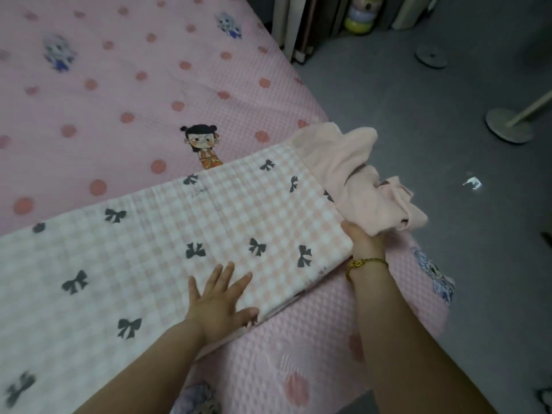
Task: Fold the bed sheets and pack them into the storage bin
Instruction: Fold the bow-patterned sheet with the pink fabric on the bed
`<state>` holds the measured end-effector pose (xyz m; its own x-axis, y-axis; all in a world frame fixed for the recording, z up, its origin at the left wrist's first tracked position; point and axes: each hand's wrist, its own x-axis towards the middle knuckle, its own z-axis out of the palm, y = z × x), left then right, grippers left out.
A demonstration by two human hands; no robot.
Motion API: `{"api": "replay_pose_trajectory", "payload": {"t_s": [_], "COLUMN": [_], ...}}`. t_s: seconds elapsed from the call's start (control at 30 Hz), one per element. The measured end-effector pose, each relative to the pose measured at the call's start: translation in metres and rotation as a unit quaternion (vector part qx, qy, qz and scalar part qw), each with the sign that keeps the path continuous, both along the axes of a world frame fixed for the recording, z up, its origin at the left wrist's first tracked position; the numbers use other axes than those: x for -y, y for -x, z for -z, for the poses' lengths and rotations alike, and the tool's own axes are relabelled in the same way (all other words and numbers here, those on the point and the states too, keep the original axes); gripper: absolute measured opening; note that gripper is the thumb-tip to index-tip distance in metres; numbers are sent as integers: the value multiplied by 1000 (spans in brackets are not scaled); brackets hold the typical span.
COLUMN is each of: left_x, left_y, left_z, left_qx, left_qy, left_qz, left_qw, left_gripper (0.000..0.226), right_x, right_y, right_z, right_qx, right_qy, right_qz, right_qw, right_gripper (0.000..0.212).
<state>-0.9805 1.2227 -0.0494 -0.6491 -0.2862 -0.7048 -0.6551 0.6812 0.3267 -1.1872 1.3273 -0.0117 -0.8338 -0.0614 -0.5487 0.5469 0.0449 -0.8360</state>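
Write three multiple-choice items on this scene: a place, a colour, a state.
1. Where does the left hand rest?
A. on the checked sheet
B. on a chair
C. on a pillow
2. What colour are the bows on that sheet?
A. red
B. dark grey
C. green
3. What is the right hand doing?
A. lying flat
B. gripping the bunched pink cloth
C. hanging idle
Answers: 1 A, its fingers lie spread on the sheet; 2 B, every bow is dark; 3 B, the cloth bunches in its grasp.

A pink dotted bed (pixel 104 94) carries a folded checked sheet (pixel 179 234) with a plain pink cloth (pixel 343 162) bunched at its right end.
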Motion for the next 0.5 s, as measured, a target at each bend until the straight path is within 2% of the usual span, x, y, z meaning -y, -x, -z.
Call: {"api": "replay_pose_trajectory", "payload": {"t_s": [0.07,0.1,0.13,0.17,0.2,0.23,0.27,0.33,0.37,0.43,0.47,0.5], "left_x": [6,12,16,22,33,41,50,67,77,87,89,90], "left_y": [-17,-32,-43,-57,-81,-97,-117,-153,-187,-228,-243,-258], "left_z": [-17,-31,-44,-55,-68,-76,-84,-98,-105,-106,-105,-101], "left_qx": [-75,-127,-175,-214,-252,-272,-292,-329,-348,-358,-354,-346], "left_qy": [-66,-103,-138,-159,-155,-149,-139,-111,-95,-75,-65,-63], "left_qz": [-118,-210,-287,-351,-415,-458,-495,-559,-598,-643,-655,-664], "left_qw": [988,964,932,898,860,833,806,753,716,673,665,660], "left_gripper": [123,109,84,66,59,57,55,52,51,53,54,56], "right_x": [30,49,64,78,95,104,109,113,119,113,108,104], "right_y": [-18,-35,-47,-64,-90,-115,-141,-191,-223,-260,-271,-282], "right_z": [-29,-43,-58,-68,-67,-68,-64,-57,-49,-17,-1,7], "right_qx": [-70,-127,-166,-259,-321,-268,-318,-386,-426,-540,-551,-560], "right_qy": [30,76,117,53,-2,-71,-139,-118,-143,-173,-166,-168], "right_qz": [-42,-65,-179,-236,-274,-316,-357,-484,-556,-598,-628,-637], "right_qw": [996,987,963,935,907,907,867,776,699,566,524,502], "right_gripper": [36,29,25,27,27,25,24,25,21,43,55,64]}}
